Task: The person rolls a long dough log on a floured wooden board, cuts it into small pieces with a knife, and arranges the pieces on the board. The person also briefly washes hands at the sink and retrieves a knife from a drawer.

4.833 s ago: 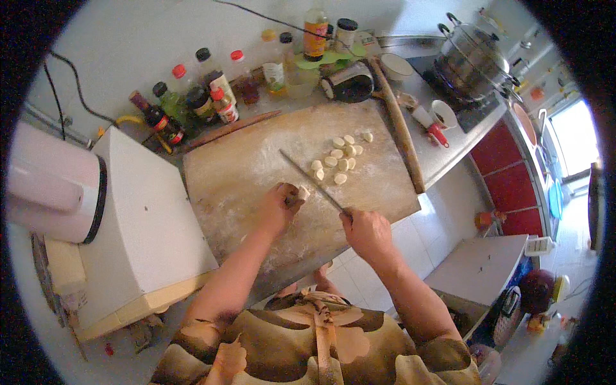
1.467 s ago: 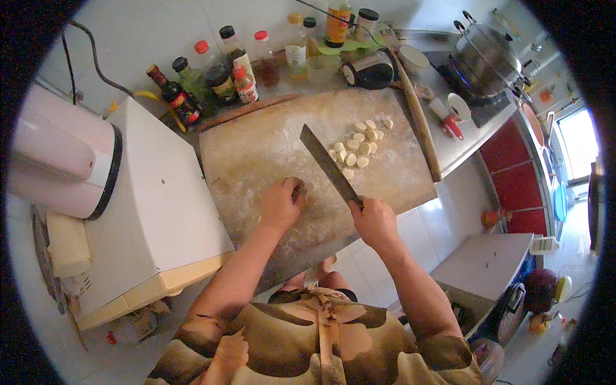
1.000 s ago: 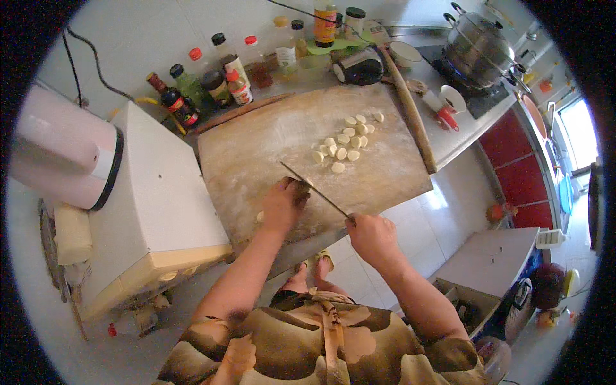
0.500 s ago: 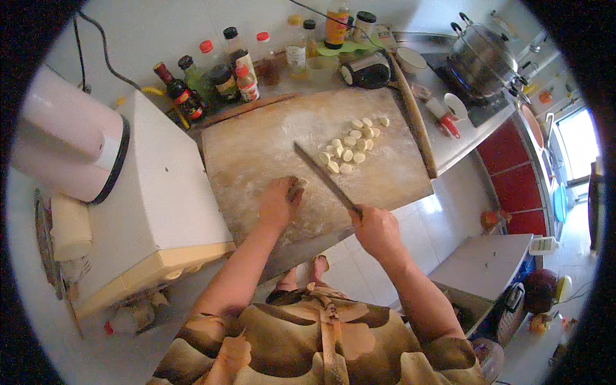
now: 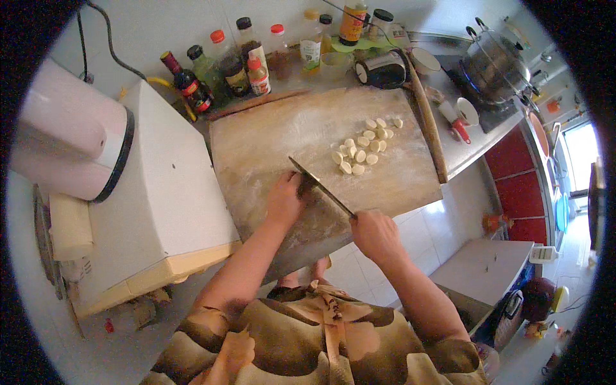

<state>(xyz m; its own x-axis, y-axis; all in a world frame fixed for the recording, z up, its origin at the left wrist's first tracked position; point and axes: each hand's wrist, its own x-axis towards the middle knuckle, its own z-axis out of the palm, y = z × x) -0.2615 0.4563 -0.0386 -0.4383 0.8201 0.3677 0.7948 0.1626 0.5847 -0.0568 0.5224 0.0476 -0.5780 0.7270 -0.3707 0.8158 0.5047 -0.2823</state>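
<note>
My right hand [image 5: 376, 235] grips the handle of a long-bladed knife [image 5: 324, 189], its blade slanting up and left across the floured wooden board [image 5: 256, 141]. The blade lies right beside the fingers of my left hand [image 5: 286, 197]. That hand is closed and low over the board; a piece of dough showed pale at its fingertips a moment earlier, but the fingers and blade now hide it. Several small cut dough pieces [image 5: 360, 156] lie scattered on the right half of the board.
A rolling pin [image 5: 427, 125] rests along the board's right edge. Bottles and jars [image 5: 234, 74] line the wall behind. A steel pot [image 5: 494, 67] stands over a blue flame at the far right. A white cabinet [image 5: 173, 173] borders the board's left side.
The knife has moved left, away from the cut pieces, and its blade is now at my left fingers. The view has shifted slightly, so the scene sits a little further right.
</note>
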